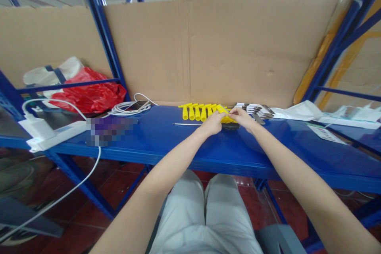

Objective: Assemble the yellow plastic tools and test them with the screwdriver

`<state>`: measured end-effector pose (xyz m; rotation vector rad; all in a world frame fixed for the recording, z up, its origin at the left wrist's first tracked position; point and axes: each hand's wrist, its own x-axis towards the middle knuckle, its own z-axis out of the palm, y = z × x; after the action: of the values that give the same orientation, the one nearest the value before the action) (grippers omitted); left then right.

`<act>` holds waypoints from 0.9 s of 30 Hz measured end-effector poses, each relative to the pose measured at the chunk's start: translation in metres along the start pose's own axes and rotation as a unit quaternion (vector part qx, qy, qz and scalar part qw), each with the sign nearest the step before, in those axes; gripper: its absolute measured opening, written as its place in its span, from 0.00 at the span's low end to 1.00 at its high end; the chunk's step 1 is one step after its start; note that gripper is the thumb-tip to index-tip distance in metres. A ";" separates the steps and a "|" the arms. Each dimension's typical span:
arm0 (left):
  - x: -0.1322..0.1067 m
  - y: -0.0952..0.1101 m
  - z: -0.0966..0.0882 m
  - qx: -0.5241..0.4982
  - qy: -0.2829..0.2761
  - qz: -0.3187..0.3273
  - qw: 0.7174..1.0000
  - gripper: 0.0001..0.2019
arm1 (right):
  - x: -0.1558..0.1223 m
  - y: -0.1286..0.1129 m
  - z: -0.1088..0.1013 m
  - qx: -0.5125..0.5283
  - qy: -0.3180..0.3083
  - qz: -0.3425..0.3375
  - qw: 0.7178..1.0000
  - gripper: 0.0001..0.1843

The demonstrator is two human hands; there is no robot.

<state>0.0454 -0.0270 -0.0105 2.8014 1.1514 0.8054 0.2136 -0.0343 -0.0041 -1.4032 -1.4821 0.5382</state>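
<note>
My left hand (213, 123) is closed on a yellow plastic piece (222, 108) with a tube-like handle shape. My right hand (241, 117) pinches the same piece from the other side; the fingers hide part of it. Several similar yellow pieces (191, 112) stand in a row just left of and behind my hands, and more yellow shows under the fingers. A long screwdriver lies in front of them, its black handle (231, 126) below my hands and its thin metal shaft pointing left. Right of my right hand is a stack of flat metal blades (257, 111) with white and dark parts.
A blue workbench (160, 135) backs onto a cardboard panel (244, 51) between blue posts. Leftward are a coiled white cable (126, 108), a red plastic bag (89, 91) and a power strip (64, 134) with a trailing cord. White wrapping (300, 110) and a printed card (326, 133) lie right.
</note>
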 end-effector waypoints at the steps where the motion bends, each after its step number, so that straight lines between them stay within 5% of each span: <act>1: 0.001 -0.001 0.000 -0.001 0.005 0.000 1.000 0.28 | 0.000 -0.001 0.000 0.010 0.008 0.007 1.000 0.08; 7: 0.001 -0.007 -0.007 0.006 0.038 -0.017 0.999 0.28 | -0.004 -0.007 -0.005 0.030 -0.012 0.039 0.999 0.09; 19: -0.012 0.013 -0.014 0.155 -0.050 -0.049 0.985 0.34 | -0.001 -0.006 -0.007 0.061 -0.003 0.033 0.998 0.11; 27: -0.011 0.010 -0.012 0.075 -0.044 -0.056 0.995 0.39 | -0.002 -0.003 -0.008 0.057 -0.005 0.009 0.998 0.12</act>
<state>0.0400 -0.0443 -0.0033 2.8242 1.3937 0.6065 0.2190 -0.0390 0.0012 -1.3280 -1.4252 0.6319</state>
